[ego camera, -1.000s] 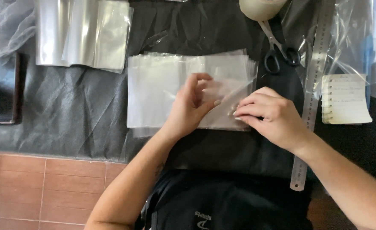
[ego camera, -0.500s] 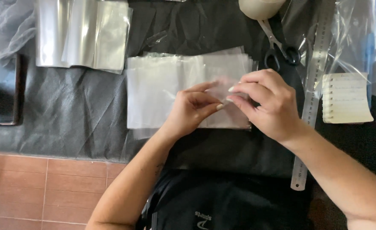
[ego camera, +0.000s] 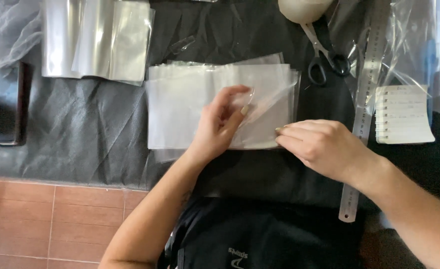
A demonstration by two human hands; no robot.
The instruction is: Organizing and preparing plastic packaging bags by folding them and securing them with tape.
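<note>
A stack of clear plastic bags (ego camera: 190, 109) lies flat on black fabric (ego camera: 80, 134). My left hand (ego camera: 222, 122) rests on the stack and pinches a thin strip of clear film lifted off the top bag. My right hand (ego camera: 319, 147) presses its fingertips down on the stack's lower right corner. The film stretches between the two hands.
A pile of shiny silver pouches (ego camera: 95, 40) lies at the upper left, a dark flat device (ego camera: 0, 104) at the far left. Scissors (ego camera: 324, 55), a steel ruler (ego camera: 362, 114) and a small spiral notepad (ego camera: 404, 114) lie to the right. Brown floor tiles (ego camera: 45, 219) show below.
My right hand dropped from the stack's upper middle to its lower right corner. My left hand rose slightly and now holds a lifted strip of film.
</note>
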